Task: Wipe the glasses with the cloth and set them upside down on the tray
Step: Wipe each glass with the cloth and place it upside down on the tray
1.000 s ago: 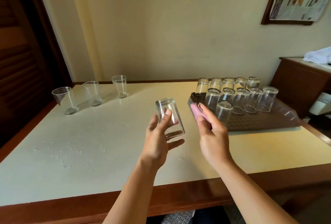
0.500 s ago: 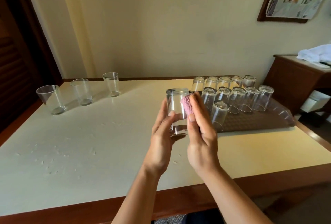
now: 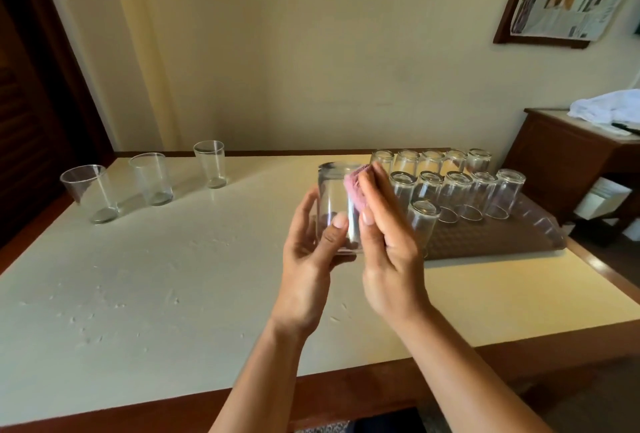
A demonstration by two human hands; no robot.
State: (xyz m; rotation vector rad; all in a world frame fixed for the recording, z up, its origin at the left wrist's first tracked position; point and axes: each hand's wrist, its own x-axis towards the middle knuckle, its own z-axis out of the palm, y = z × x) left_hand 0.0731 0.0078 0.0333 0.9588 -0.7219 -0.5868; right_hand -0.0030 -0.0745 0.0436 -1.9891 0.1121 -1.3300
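Observation:
My left hand [image 3: 308, 259] grips a clear glass [image 3: 334, 200], held upside down above the table with its base on top. My right hand [image 3: 388, 245] presses a pink cloth [image 3: 356, 187] against the glass's right side, fingers laid along it. Just behind and to the right lies the brown tray [image 3: 491, 238] with several glasses [image 3: 464, 193] standing upside down in rows. Three upright glasses [image 3: 152, 178] stand in a line at the table's far left.
The cream table [image 3: 173, 277] has a wooden rim along its near edge and bears small water drops. A dark wooden side cabinet [image 3: 568, 155] with a white cloth on top stands at the right. A dark door lies at the left.
The glass turned from tilted to upright with its base on top and rose a little. My right hand brought the pink cloth over onto the glass's side and slid up along it.

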